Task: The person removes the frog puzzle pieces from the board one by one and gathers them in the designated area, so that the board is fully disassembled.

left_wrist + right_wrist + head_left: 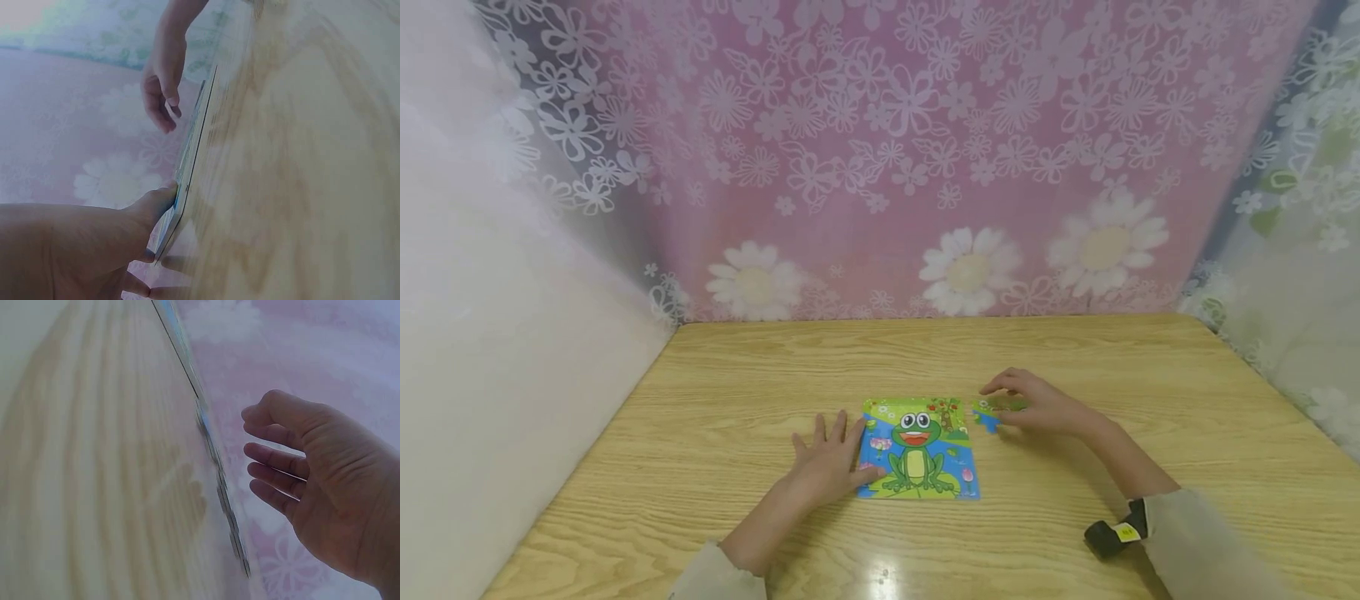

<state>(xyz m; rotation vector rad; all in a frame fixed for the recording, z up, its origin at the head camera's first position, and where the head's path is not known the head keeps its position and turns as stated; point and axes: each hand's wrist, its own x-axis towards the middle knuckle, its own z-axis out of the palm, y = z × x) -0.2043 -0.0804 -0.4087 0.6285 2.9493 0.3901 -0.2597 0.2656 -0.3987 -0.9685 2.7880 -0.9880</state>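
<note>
A square jigsaw puzzle point(917, 450) with a green frog lies flat on the table. My left hand point(827, 462) is at its left edge, fingers spread, with the thumb resting on the lower left of the picture. In the left wrist view the puzzle is seen edge-on as a thin board point(187, 169) under that thumb. Several loose puzzle pieces point(987, 419) lie to the right of the puzzle, partly hidden by my right hand point(1041, 404). The right wrist view shows the right hand point(331, 462) just above the pieces point(224, 494), its fingers loosely bent and holding nothing.
A wood-grain table point(715, 375) carries everything. Behind it hangs a pink flowered curtain point(850, 167), with a pale wall covering point(512, 292) at the left and flowered cloth point(1300, 292) at the right. A black strap point(1116, 533) circles the right wrist.
</note>
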